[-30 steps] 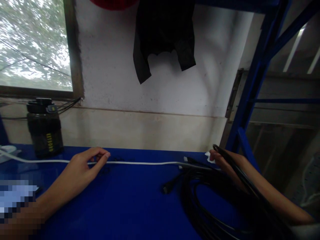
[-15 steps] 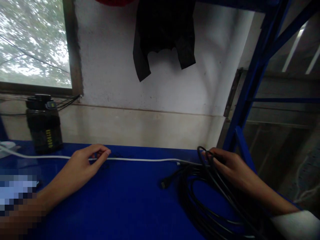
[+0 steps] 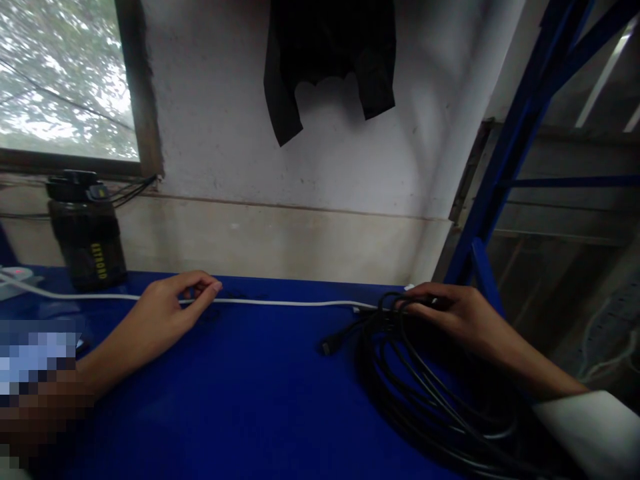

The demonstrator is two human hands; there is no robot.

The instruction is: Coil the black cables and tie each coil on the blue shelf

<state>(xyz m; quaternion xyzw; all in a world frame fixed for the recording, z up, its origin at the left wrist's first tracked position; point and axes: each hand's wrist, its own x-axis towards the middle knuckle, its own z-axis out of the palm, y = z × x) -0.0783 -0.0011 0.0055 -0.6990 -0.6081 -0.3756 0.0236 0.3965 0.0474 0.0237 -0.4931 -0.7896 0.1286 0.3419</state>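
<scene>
Left hand (image 3: pixel 167 310), lower left: fingertips pinching white cable (image 3: pixel 280 303), stretched straight across blue table (image 3: pixel 240 400). Right hand (image 3: pixel 457 313), right of centre: fingers closed over top loops of black cable coil (image 3: pixel 425 393), lying on table at lower right, loose plug end (image 3: pixel 327 347) free. Coil mostly gathered; white cable not yet wound. Farther back: dark bottle (image 3: pixel 87 240) at left, black garment (image 3: pixel 327 57) on wall.

left hand (image 3: pixel 167 308) pinches white cable (image 3: pixel 280 303) | right hand (image 3: pixel 457 313) on black coil (image 3: pixel 425 387) (blue table (image 3: pixel 250 400))
</scene>
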